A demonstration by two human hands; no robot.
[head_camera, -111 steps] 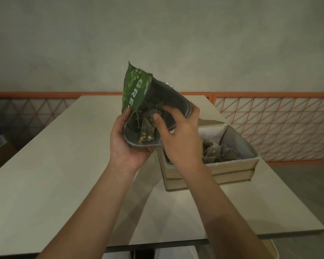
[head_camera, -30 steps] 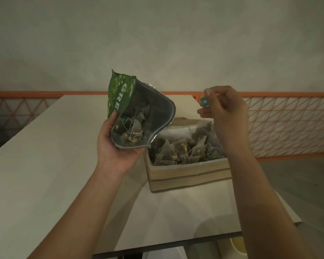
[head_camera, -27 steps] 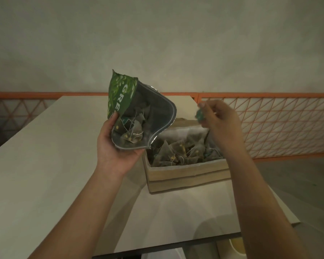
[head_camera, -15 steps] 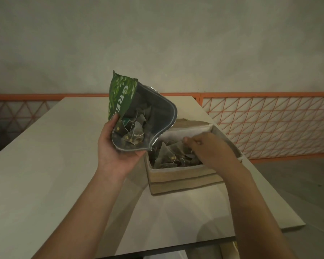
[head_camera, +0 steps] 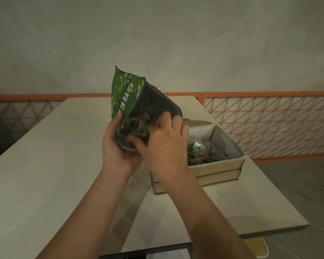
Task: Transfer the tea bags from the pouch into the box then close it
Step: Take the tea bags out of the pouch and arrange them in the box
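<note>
Both bare forearms reach forward and up from the lower edge of the view, converging near the middle. The left hand (head_camera: 118, 148) is turned palm-up and cupped, its thumb raised along the left side and its grip closed round what it carries. The right hand (head_camera: 165, 144) shows its back, fingers curled forward and down, thumb pointing left toward the left palm.

The left hand (head_camera: 118, 146) holds the green pouch (head_camera: 127, 98) while the right hand (head_camera: 165, 144) reaches inside, beside the open box (head_camera: 223, 165) of tea bags (head_camera: 204, 150).
</note>
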